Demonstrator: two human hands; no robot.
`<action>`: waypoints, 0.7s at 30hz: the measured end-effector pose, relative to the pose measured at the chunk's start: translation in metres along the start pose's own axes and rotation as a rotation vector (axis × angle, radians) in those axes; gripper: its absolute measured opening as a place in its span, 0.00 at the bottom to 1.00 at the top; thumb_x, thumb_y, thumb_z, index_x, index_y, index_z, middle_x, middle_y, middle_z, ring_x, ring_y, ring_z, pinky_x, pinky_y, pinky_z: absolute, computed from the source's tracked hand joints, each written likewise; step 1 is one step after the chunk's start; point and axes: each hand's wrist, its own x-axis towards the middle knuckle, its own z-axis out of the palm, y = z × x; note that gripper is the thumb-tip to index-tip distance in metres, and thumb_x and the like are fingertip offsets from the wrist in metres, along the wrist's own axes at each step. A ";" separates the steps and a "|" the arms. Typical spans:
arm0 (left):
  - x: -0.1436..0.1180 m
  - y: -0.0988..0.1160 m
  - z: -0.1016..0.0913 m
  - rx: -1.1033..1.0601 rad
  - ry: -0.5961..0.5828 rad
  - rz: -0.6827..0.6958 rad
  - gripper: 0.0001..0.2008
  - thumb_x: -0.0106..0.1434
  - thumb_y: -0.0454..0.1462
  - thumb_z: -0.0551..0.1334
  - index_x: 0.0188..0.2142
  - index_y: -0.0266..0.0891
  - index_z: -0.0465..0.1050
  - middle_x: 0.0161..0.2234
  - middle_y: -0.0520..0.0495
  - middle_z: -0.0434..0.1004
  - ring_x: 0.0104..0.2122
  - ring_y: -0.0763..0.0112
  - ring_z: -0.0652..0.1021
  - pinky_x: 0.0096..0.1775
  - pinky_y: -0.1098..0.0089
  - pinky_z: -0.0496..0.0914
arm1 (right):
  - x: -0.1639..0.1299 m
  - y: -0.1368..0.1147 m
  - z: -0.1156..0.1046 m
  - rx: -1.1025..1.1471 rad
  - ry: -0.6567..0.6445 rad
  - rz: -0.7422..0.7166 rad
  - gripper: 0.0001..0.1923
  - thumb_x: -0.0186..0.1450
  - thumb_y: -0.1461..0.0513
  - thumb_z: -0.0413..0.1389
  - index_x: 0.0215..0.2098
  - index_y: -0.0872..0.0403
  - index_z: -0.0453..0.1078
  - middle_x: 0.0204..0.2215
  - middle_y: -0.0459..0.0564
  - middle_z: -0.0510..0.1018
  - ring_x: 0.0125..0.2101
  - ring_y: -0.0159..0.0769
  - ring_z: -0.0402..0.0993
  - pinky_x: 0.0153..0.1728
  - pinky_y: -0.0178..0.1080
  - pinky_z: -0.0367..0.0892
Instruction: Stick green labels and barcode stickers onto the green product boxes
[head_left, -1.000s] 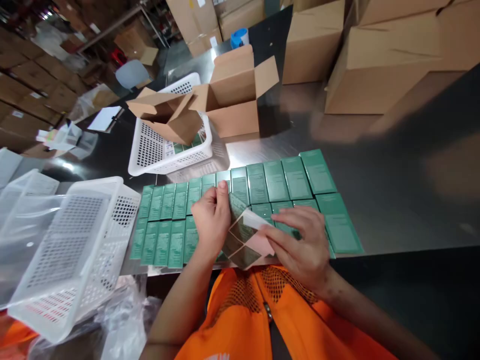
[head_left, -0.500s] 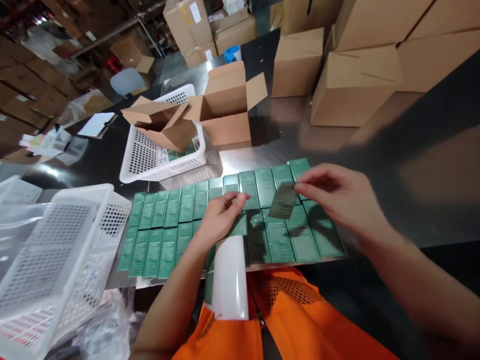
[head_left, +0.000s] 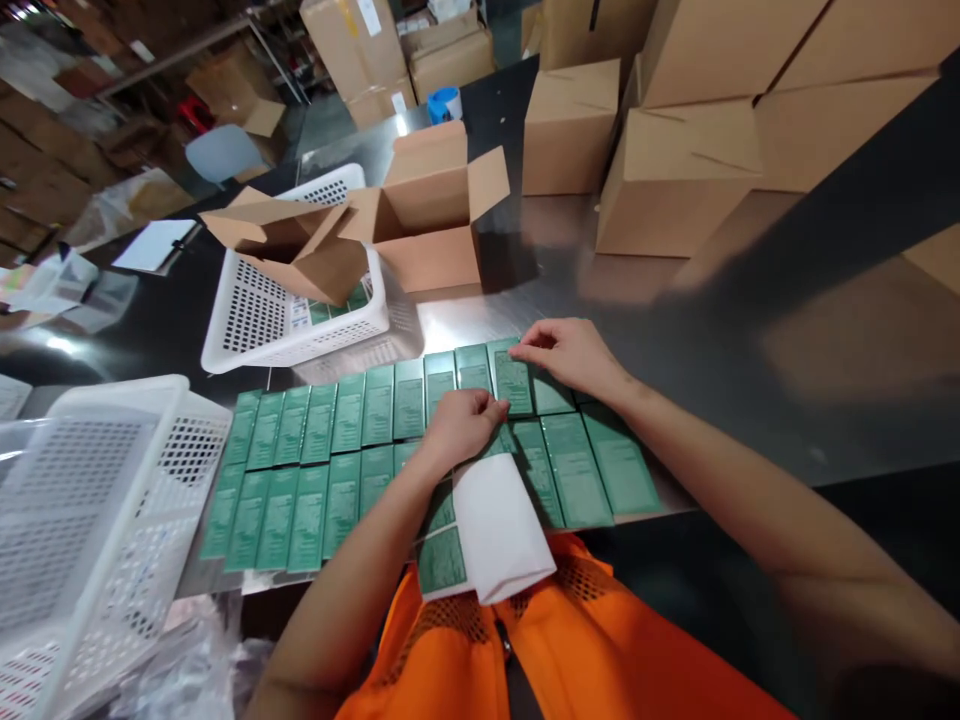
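Note:
Small green boxes [head_left: 348, 413] lie side by side in two long rows at the table's front edge. My left hand [head_left: 466, 425] is closed on a strip of green labels [head_left: 442, 560] whose white backing [head_left: 502, 525] hangs folded toward my body. Over the back row, my right hand [head_left: 574, 352] pinches the top edge of a single green label [head_left: 513, 384]. This label lies over the face of one box, roughly lined up with it. Both forearms hide parts of the front row.
A white basket [head_left: 292, 358] holding green boxes and an open carton stands behind the rows, beside another open carton [head_left: 431, 265]. Another white basket [head_left: 191, 470] is at the left. Closed cartons [head_left: 675, 180] stand back right, and a blue tape roll [head_left: 444, 105] sits behind.
My right hand has moved left with the label, from above the boxes down onto one in the back row. The strip's white backing has swung right, showing more green labels. The view has shifted slightly.

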 end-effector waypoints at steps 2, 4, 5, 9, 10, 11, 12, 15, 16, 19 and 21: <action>0.004 -0.001 0.003 0.022 -0.011 -0.019 0.17 0.64 0.45 0.57 0.23 0.40 0.73 0.16 0.55 0.60 0.20 0.71 0.63 0.27 0.68 0.53 | 0.004 0.006 0.006 -0.047 -0.032 -0.004 0.11 0.60 0.54 0.65 0.27 0.53 0.78 0.22 0.45 0.78 0.24 0.33 0.70 0.27 0.36 0.58; 0.007 -0.001 0.004 0.039 -0.014 -0.030 0.16 0.64 0.44 0.58 0.22 0.40 0.73 0.15 0.55 0.60 0.20 0.70 0.63 0.27 0.68 0.53 | 0.006 0.011 0.011 -0.096 -0.039 -0.028 0.11 0.61 0.54 0.64 0.28 0.53 0.78 0.23 0.45 0.79 0.25 0.34 0.70 0.28 0.37 0.58; 0.008 -0.001 0.004 0.047 -0.015 -0.036 0.16 0.63 0.43 0.58 0.22 0.40 0.73 0.15 0.55 0.60 0.20 0.70 0.63 0.27 0.68 0.54 | 0.006 0.013 0.013 -0.126 -0.036 -0.041 0.11 0.61 0.53 0.64 0.29 0.52 0.78 0.24 0.45 0.79 0.26 0.34 0.71 0.28 0.37 0.57; 0.009 0.001 0.004 0.063 -0.015 -0.046 0.16 0.62 0.42 0.60 0.19 0.40 0.72 0.15 0.54 0.60 0.19 0.71 0.62 0.27 0.68 0.53 | 0.005 0.016 0.017 -0.238 -0.015 -0.105 0.11 0.63 0.53 0.63 0.29 0.51 0.78 0.30 0.48 0.79 0.30 0.37 0.72 0.29 0.38 0.57; 0.009 0.002 0.003 0.062 -0.013 -0.047 0.17 0.62 0.42 0.60 0.19 0.41 0.72 0.14 0.54 0.60 0.19 0.71 0.61 0.26 0.68 0.53 | 0.005 0.016 0.017 -0.253 -0.013 -0.115 0.11 0.63 0.53 0.63 0.29 0.51 0.78 0.31 0.49 0.79 0.31 0.37 0.72 0.29 0.38 0.57; 0.009 0.003 0.003 0.060 -0.010 -0.047 0.17 0.62 0.42 0.60 0.18 0.41 0.71 0.14 0.55 0.59 0.19 0.71 0.61 0.26 0.68 0.53 | 0.005 0.016 0.017 -0.263 -0.012 -0.120 0.11 0.63 0.53 0.63 0.29 0.51 0.77 0.31 0.49 0.79 0.31 0.38 0.72 0.29 0.39 0.58; 0.009 0.003 0.004 0.057 -0.007 -0.047 0.18 0.62 0.43 0.60 0.17 0.41 0.70 0.14 0.55 0.59 0.19 0.71 0.61 0.26 0.68 0.53 | 0.005 0.016 0.018 -0.270 -0.013 -0.118 0.11 0.63 0.52 0.63 0.29 0.51 0.77 0.32 0.49 0.78 0.32 0.38 0.72 0.29 0.39 0.58; 0.009 0.004 0.004 0.052 0.001 -0.049 0.18 0.61 0.42 0.61 0.16 0.41 0.69 0.14 0.55 0.58 0.18 0.72 0.60 0.25 0.69 0.52 | 0.006 0.015 0.018 -0.290 -0.018 -0.105 0.12 0.64 0.52 0.62 0.30 0.50 0.77 0.32 0.49 0.78 0.32 0.39 0.72 0.29 0.39 0.57; 0.010 0.005 0.004 0.051 0.004 -0.051 0.18 0.60 0.41 0.61 0.15 0.41 0.68 0.14 0.55 0.58 0.18 0.72 0.60 0.25 0.69 0.52 | 0.005 0.015 0.018 -0.297 -0.019 -0.101 0.12 0.65 0.52 0.62 0.30 0.50 0.77 0.32 0.49 0.77 0.32 0.39 0.72 0.30 0.40 0.57; 0.012 0.007 0.003 0.052 0.011 -0.059 0.18 0.59 0.40 0.62 0.14 0.41 0.66 0.13 0.55 0.58 0.18 0.72 0.61 0.25 0.69 0.53 | 0.002 0.012 0.019 -0.318 -0.029 -0.091 0.13 0.66 0.51 0.61 0.29 0.50 0.77 0.32 0.49 0.77 0.33 0.40 0.72 0.30 0.40 0.58; 0.015 0.008 0.002 0.058 0.004 -0.064 0.19 0.58 0.40 0.63 0.13 0.42 0.65 0.13 0.54 0.58 0.18 0.71 0.60 0.26 0.68 0.53 | 0.000 0.010 0.019 -0.330 -0.025 -0.087 0.13 0.65 0.51 0.62 0.30 0.51 0.76 0.34 0.50 0.77 0.34 0.41 0.72 0.31 0.40 0.59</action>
